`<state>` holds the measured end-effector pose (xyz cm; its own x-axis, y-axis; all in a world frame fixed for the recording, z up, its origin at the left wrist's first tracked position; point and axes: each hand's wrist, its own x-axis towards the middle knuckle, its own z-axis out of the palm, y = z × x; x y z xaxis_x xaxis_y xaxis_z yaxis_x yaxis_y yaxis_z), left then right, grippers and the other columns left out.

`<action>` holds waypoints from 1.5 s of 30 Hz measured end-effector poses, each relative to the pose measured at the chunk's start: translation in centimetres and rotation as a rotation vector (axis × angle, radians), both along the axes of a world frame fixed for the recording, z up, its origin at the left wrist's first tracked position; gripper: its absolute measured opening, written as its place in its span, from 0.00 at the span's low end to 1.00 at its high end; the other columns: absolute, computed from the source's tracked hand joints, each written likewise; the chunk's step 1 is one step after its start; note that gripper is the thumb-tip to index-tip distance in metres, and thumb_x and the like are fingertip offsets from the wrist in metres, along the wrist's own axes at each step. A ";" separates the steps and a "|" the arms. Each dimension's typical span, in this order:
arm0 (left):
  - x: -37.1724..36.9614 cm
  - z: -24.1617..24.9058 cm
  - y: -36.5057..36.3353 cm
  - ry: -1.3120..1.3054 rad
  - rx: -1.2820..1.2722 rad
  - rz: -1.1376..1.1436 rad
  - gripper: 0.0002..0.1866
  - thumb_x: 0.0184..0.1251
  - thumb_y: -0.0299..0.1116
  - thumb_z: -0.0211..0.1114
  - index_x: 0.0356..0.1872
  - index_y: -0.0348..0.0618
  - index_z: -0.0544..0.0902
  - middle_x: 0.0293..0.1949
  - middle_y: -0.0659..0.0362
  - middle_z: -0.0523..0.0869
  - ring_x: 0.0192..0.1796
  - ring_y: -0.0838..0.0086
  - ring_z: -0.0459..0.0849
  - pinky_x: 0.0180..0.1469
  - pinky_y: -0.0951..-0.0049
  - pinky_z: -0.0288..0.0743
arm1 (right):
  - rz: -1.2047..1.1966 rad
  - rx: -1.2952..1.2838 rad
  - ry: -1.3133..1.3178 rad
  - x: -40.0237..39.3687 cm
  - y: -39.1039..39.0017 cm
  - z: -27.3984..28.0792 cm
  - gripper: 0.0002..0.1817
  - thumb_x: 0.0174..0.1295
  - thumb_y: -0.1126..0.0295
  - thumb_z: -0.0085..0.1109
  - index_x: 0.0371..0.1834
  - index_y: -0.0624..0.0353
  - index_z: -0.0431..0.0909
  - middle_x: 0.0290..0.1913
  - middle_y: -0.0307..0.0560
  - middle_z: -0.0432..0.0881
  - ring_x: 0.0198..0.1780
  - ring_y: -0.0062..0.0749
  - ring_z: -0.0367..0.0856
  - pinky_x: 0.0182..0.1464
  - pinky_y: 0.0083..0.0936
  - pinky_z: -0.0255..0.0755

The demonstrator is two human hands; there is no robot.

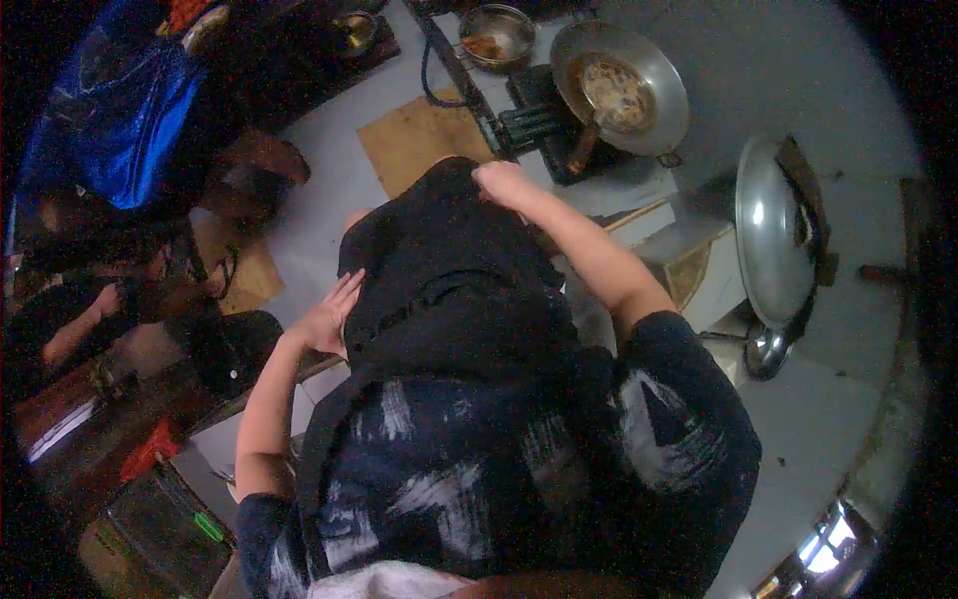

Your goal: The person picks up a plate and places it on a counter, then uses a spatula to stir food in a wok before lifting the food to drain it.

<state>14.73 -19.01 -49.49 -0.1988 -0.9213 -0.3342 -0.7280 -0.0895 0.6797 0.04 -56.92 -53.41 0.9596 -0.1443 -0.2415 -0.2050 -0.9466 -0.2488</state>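
My left hand (327, 317) rests against the left side of the black cloth (429, 235) over my lap, its fingers stretched out and apart. At the far right corner of that cloth, my right hand (499, 185) is closed, with its fingers curled at the edge. The cloth has a gathered, wrinkled band across it and lies below my dark patterned shirt (439, 489). A tan cardboard piece (419, 140) is on the floor just beyond the cloth.
A wok (669, 85) with oily contents and a handled tool sits on a black stove (559, 165). Beyond stands a metal bowl (514, 25). A large metal lid (763, 240) leans at the right. Another person's arm (75, 329) and blue plastic (130, 130) show at the left.
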 end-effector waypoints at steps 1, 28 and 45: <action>0.0 -0.3 0.1 0.000 -0.002 -0.001 0.75 0.08 0.31 0.76 0.67 0.64 0.33 0.68 0.50 0.33 0.69 0.49 0.39 0.66 0.57 0.49 | -0.001 -0.002 0.000 0.0 -0.3 -0.4 0.10 0.44 0.68 0.61 0.31 0.59 0.77 0.35 0.52 0.80 0.38 0.47 0.79 0.38 0.40 0.74; -0.3 0.1 0.4 -0.041 -0.012 -0.020 0.76 0.08 0.33 0.77 0.66 0.64 0.31 0.68 0.48 0.35 0.68 0.46 0.39 0.66 0.57 0.48 | 0.040 -0.001 0.039 -0.4 0.9 1.3 0.08 0.46 0.71 0.56 0.31 0.59 0.76 0.34 0.50 0.79 0.38 0.46 0.78 0.39 0.39 0.72; -0.1 0.5 0.3 -0.032 -0.092 -0.019 0.67 0.11 0.39 0.78 0.64 0.47 0.47 0.68 0.48 0.41 0.68 0.46 0.43 0.66 0.59 0.51 | 0.131 -0.003 -0.031 -0.1 -0.1 1.3 0.07 0.49 0.72 0.49 0.27 0.59 0.77 0.32 0.53 0.80 0.37 0.46 0.80 0.38 0.40 0.74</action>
